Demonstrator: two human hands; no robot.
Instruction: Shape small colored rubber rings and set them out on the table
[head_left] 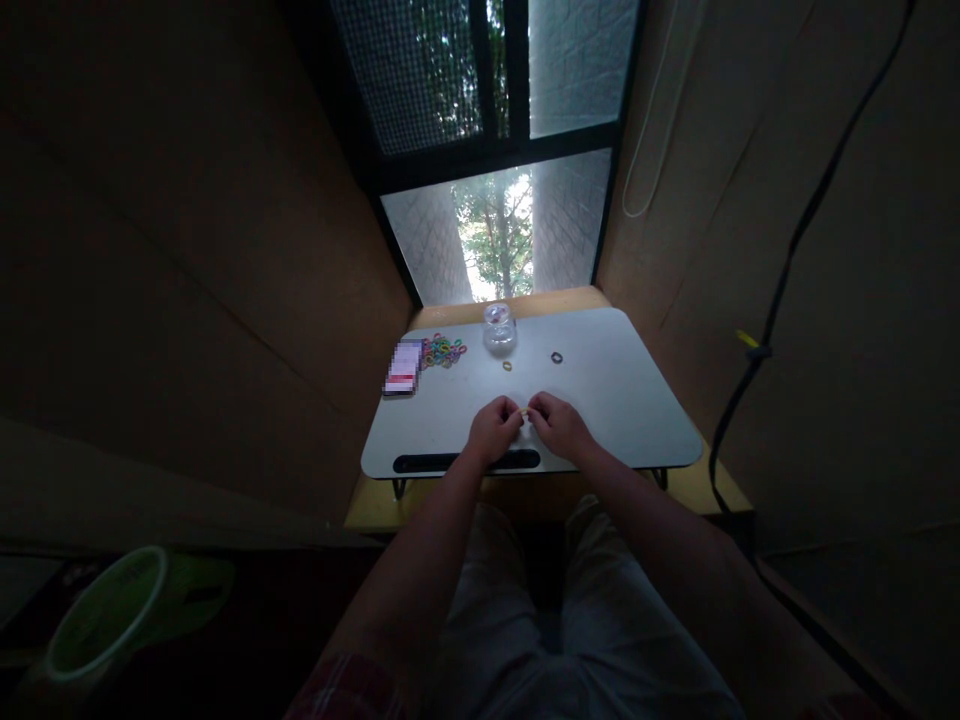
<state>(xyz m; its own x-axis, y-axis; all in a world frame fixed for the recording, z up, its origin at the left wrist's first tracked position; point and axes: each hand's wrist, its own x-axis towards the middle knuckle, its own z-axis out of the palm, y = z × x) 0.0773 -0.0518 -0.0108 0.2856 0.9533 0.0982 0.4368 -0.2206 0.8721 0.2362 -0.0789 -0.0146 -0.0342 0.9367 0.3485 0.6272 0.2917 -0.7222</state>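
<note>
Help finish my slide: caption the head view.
Both hands hold a small yellowish band at a white table, clear container beyond.

One white, round-cornered surface (pixel 626 410), bearing: one phone (pixel 403 368), one pile of coloured bands (pixel 444 350), one clear jar (pixel 499 332), one yellow band (pixel 508 366), one dark band (pixel 556 357).

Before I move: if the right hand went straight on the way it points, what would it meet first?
The right hand would likely meet the left hand, just beyond the small yellowish band between them; depth is unclear.

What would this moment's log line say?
left hand: pinches yellowish band | right hand: pinches same band | clear jar: beyond hands | coloured bands: piled beside phone
</note>
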